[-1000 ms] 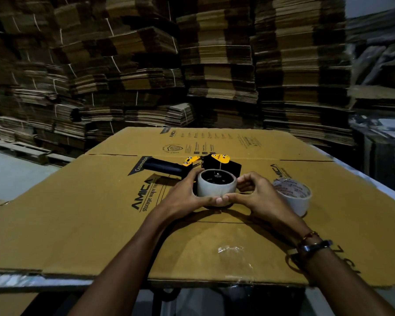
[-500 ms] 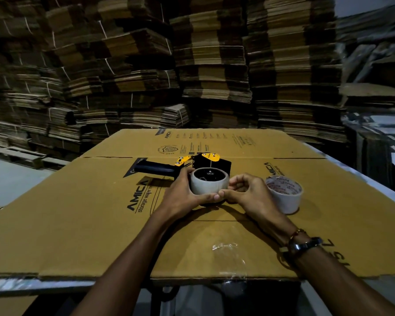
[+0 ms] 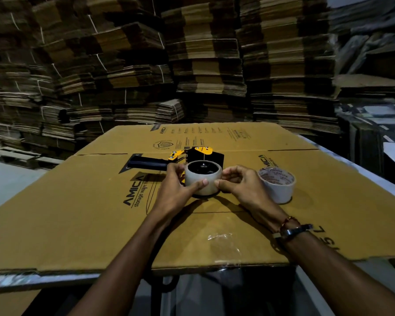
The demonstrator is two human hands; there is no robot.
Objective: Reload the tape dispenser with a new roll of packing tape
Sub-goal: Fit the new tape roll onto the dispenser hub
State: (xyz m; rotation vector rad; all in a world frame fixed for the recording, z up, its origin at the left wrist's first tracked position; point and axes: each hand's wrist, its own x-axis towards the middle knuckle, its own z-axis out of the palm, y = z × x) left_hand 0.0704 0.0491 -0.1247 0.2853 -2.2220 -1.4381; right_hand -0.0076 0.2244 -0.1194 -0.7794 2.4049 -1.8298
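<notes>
Head view looks down on a flattened cardboard sheet [image 3: 82, 215] laid over a table, and the person has both hands round a tape roll [image 3: 203, 180] that sits on the hub of the tape dispenser [image 3: 192, 159], roughly mid-sheet and a little toward the far side. The left hand [image 3: 176, 190] curls about the roll's left flank with its thumb pressed on the near face; the right hand [image 3: 242, 185] does the same from the right, thumb tip nearly meeting the other, fingers hooked behind. So both grips are closed on the roll, not spread.

To my eye this is the seating step, or else the hunt for the tape's loose end. Either way, I'd keep the dispenser flat on its side so the hub stays upright, push the roll down evenly with both thumbs instead of rocking it, and check which way the tape unwinds before feeding it toward the yellow-tabbed blade end [image 3: 203, 150]. Fingers should stay clear of that end.

The roll is pale, off-white, with a dark open centre where a small shiny hub fixing shows. The dispenser is black with a black handle [image 3: 146, 164] pointing left. A second roll [image 3: 277, 187], pale with a printed top, stands just right of the right hand. A scrap of clear film [image 3: 221, 241] lies nearer the sheet's front edge.
</notes>
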